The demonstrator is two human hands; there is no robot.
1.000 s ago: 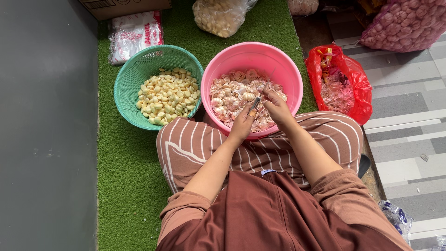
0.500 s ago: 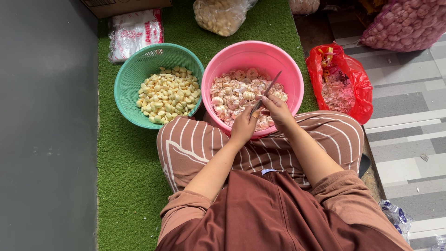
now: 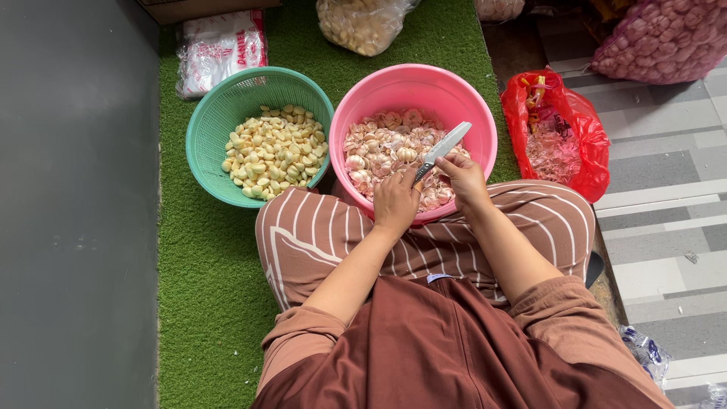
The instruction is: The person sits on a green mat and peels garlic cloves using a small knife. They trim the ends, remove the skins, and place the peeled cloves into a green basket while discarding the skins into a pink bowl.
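Head view: left hand [image 3: 395, 203] grip clenched on knife [image 3: 441, 149], right hand [image 3: 463, 173] pinching garlic over pink bowl's near rim [image 3: 356, 113].

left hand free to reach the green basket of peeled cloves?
Probably yes for path: the green basket sits beside the pink basin, nothing between. But the left hand looks busy at the knife with the right hand.

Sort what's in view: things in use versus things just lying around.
In use: knife, left hand, right hand, pink bowl, green basket.
Lying around: red bag, white packet, clear bag.
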